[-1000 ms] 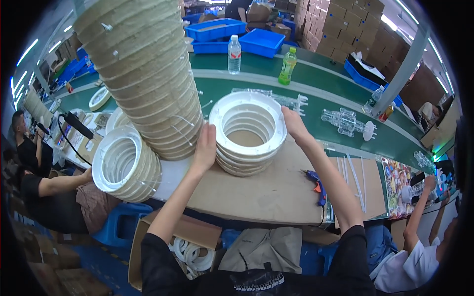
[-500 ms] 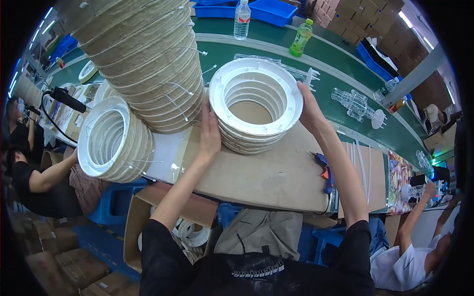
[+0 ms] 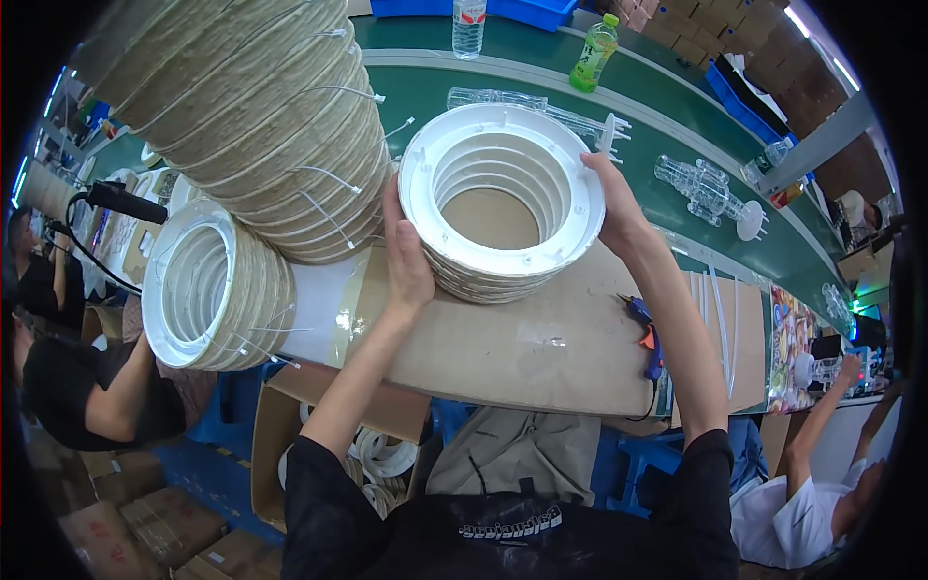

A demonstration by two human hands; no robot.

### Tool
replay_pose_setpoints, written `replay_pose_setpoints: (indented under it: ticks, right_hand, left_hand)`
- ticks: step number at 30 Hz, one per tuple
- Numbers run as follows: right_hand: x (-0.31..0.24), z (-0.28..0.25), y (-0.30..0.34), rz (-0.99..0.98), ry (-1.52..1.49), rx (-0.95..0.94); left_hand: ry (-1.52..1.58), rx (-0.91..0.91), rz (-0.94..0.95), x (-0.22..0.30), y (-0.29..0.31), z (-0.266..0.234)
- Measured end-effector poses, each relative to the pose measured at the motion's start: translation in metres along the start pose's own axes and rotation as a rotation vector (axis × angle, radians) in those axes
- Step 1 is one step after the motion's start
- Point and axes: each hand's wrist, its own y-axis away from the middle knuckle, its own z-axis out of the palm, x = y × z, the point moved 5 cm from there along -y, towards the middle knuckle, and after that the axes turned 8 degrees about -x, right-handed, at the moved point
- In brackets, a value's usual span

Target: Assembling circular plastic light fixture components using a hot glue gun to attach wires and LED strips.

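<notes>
Between my hands stands a short stack of ring-shaped parts, a white plastic rim [image 3: 421, 166] on top and rough beige sides below. Its hollow middle shows several white inner rings and brown cardboard at the bottom. My left hand [image 3: 410, 269] is pressed along its left side, thumb toward me. On the right side my right hand [image 3: 619, 205] grips the rim, thumb on the top edge. A tall beige ribbed stack [image 3: 261, 126] with white cable ends sticking out rises just left of it. Another short ring stack [image 3: 259, 280] lies tilted at the far left.
The stack stands on a cardboard sheet [image 3: 503, 358]. A blue-and-orange glue gun [image 3: 650, 338] lies right of it, near white strips [image 3: 720, 319]. Clear plastic fittings [image 3: 698, 188] and two bottles [image 3: 594, 53] are beyond on green. People sit left and right; an open carton [image 3: 280, 425] is below.
The whole view has shifted slightly. The stack in my hands looks a little larger, and my left thumb has come up against its side. Both hands keep hold of it.
</notes>
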Motion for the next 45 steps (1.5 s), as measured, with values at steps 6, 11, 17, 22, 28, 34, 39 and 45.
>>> replay_pose_setpoints:
  ticks: [6, 11, 17, 22, 28, 34, 39, 45]
  right_hand:
    - [-0.020, 0.004, 0.006, -0.164, 0.093, 0.035]
    - [-0.022, 0.008, 0.003, -0.116, 0.110, -0.056]
    - [-0.027, 0.011, 0.003, -0.130, 0.185, 0.004]
    - [-0.028, 0.004, 0.006, -0.104, 0.376, -0.058]
    - [-0.026, -0.040, 0.077, -0.357, 0.641, 0.106]
    - [0.017, -0.073, 0.219, -0.364, 0.963, 0.269]
    - [0.034, -0.080, 0.271, -0.222, 1.178, 0.477]
    - [0.061, -0.102, 0.290, 0.085, 1.088, 0.588]
  left_hand:
    - [-0.016, 0.016, 0.063, 0.014, -0.004, -0.002]
    - [-0.038, 0.021, 0.105, 0.020, -0.011, 0.000]
    - [-0.019, -0.010, 0.054, 0.025, -0.013, -0.001]
    - [-0.071, -0.095, 0.006, 0.040, -0.004, -0.009]
    - [-0.125, -0.208, -0.083, 0.064, 0.007, -0.026]
    - [-0.705, -0.537, 0.236, 0.146, 0.013, 0.014]
    - [-0.861, -0.729, 0.320, 0.129, 0.005, 0.036]
    - [-0.776, -0.667, 0.338, 0.152, -0.009, 0.039]
